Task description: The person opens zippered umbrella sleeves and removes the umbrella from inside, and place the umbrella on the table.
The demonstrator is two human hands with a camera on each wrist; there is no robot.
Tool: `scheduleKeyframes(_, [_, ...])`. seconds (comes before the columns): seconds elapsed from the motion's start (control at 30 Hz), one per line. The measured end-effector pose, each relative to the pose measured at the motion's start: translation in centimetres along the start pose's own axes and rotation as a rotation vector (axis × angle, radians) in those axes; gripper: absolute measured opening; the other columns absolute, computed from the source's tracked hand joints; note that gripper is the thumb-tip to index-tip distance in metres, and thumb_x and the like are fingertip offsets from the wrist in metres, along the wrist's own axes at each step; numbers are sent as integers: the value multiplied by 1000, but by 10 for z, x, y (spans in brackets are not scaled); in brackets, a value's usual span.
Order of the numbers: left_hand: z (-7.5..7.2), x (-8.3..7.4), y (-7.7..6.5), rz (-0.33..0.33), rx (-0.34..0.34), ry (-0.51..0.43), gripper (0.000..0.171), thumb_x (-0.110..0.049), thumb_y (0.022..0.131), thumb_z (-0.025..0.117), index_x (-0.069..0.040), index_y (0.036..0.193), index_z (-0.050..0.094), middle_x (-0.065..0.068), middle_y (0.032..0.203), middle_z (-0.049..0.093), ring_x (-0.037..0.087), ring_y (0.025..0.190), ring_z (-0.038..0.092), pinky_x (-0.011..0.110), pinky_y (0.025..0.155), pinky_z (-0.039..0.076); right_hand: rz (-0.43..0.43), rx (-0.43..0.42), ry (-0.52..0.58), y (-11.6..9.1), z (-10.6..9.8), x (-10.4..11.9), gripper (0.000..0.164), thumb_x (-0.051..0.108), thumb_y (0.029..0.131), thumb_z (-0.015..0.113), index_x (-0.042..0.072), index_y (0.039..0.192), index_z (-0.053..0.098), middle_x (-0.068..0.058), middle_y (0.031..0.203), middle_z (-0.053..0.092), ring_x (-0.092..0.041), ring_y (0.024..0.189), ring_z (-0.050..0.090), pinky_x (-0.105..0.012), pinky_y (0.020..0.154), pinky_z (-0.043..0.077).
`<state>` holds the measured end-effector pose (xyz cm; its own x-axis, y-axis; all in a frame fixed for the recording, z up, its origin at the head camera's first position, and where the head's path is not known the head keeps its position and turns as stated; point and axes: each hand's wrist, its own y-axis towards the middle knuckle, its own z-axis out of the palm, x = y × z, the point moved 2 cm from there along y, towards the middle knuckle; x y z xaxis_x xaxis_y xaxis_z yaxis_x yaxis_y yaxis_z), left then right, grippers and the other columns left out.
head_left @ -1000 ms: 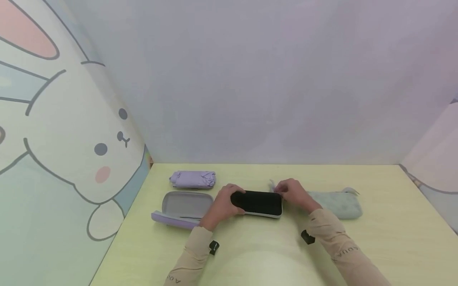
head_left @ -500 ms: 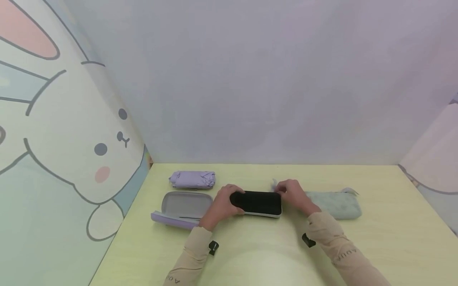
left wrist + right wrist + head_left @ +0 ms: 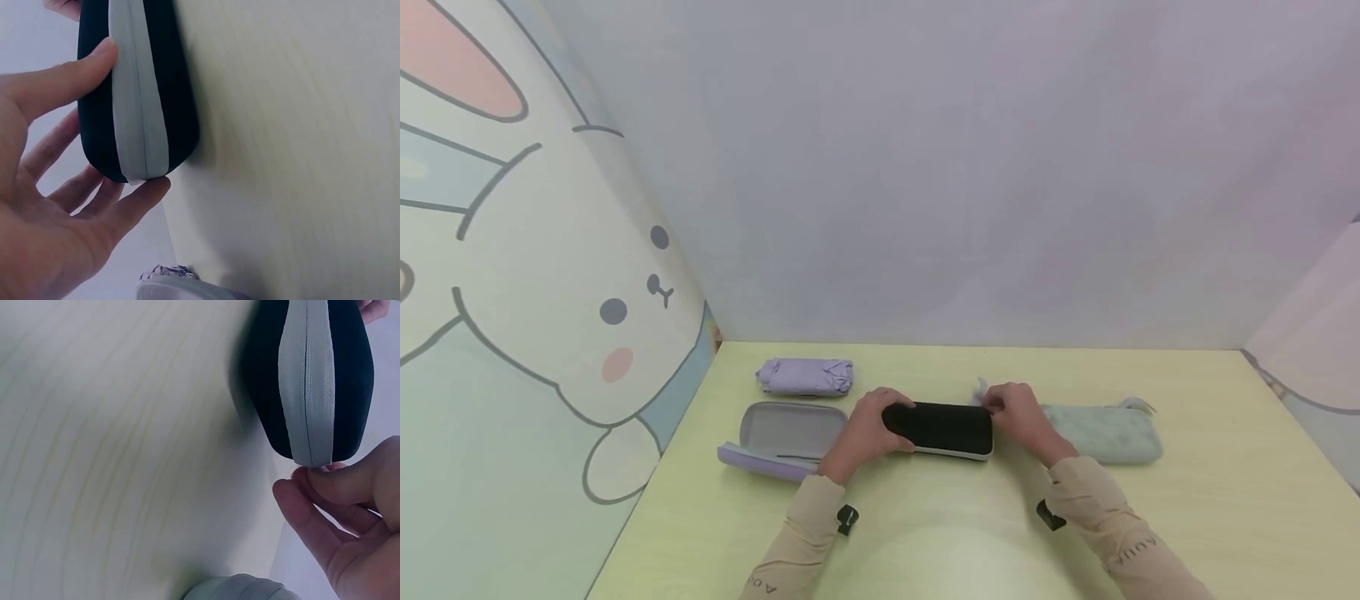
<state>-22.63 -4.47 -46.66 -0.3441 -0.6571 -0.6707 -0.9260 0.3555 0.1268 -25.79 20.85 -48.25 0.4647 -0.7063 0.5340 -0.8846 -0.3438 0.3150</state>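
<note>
A black zippered pencil case (image 3: 943,427) with a pale grey zipper band (image 3: 306,387) lies on the table before me. My left hand (image 3: 868,427) grips its left end, thumb (image 3: 94,59) on the near side and fingers round the end. At the right end my right hand (image 3: 1018,417) pinches the zipper pull, mostly hidden by thumb and fingers. A pale lavender tab (image 3: 981,389) sticks up by those fingertips. In both wrist views the zipper's seam runs as a thin line along the band's middle.
Left of the case lies an opened grey-lined case (image 3: 790,427) with a lavender flap (image 3: 763,462). Behind it is a lavender wrapped bundle (image 3: 805,377). A pale green pouch (image 3: 1108,433) lies right of my right hand. A wall (image 3: 970,250) stands behind the table (image 3: 940,533).
My right hand has shifted slightly to the right and toward me round the case's right end, the lavender tab moving with it. The left hand and the case have stayed nearly still.
</note>
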Motion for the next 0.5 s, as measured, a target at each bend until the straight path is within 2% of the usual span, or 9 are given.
scheduleKeyframes(0.23, [0,-1,0,4,-21,-9,52,-14,60,90,-13,107,68,4,116,61,26,112,52,40,95,42,39,-1,-22,-5,-5,1,28,-16,63,46,8,60,60,3,58,49,-14,58,39,-29,56,35])
scheduleKeyframes(0.5, [3,1,1,-22,-15,3,52,-16,61,90,-14,108,68,4,118,60,26,114,52,40,97,40,74,3,-7,-15,-9,1,26,-16,66,49,3,64,66,1,59,53,-14,58,40,-29,57,37])
